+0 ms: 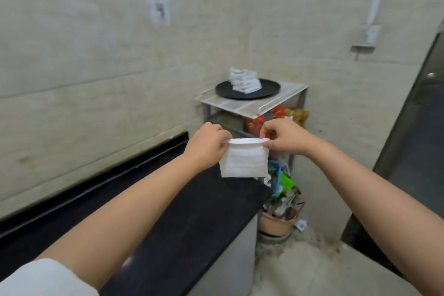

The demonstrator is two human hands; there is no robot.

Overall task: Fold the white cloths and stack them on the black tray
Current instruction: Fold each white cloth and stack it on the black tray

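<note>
A small white cloth (244, 160), folded into a rectangle, hangs in the air in front of me. My left hand (207, 145) pinches its top left corner and my right hand (283, 136) pinches its top right corner. Beyond them, a round black tray (269, 90) sits on top of a small white rack. A leaning stack of folded white cloths (243, 80) rests on the tray's left half. The held cloth is well short of the tray, above the end of a black counter.
A black countertop (182, 218) runs along the tiled wall under my left arm. The white rack (245, 104) stands in the corner with snack packets on its lower shelves. On the floor sits a pink pot (276, 224) full of wrappers. A dark door (413, 132) is at right.
</note>
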